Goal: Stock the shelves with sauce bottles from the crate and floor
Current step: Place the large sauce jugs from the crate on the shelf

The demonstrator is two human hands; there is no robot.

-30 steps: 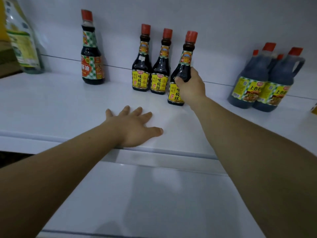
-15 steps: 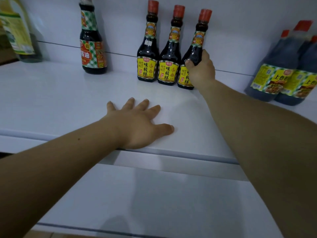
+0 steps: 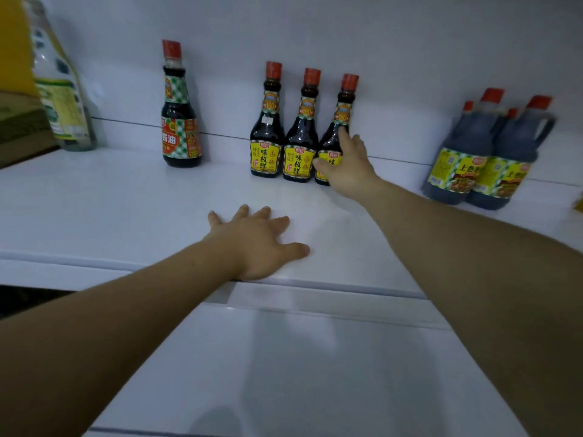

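Three dark sauce bottles with red caps and yellow labels stand in a row at the back of the white shelf [image 3: 110, 209]: the first bottle [image 3: 266, 143], the second bottle [image 3: 301, 146] and the third bottle [image 3: 345, 108]. My right hand [image 3: 347, 167] lies against the front of the third bottle, fingers stretched and spread, no longer wrapped around it. My left hand [image 3: 255, 241] rests flat on the shelf near its front edge, holding nothing.
A taller sauce bottle with a green checked label [image 3: 179, 127] stands further left. A big oil bottle [image 3: 61, 89] sits at the far left beside a cardboard box [image 3: 19, 127]. Large dark jugs [image 3: 485, 152] stand at the right. A lower shelf [image 3: 284, 373] lies below.
My right hand slid the third bottle back into line beside the other two and then loosened its grip, fingers now spread. The left hand stayed flat on the shelf.
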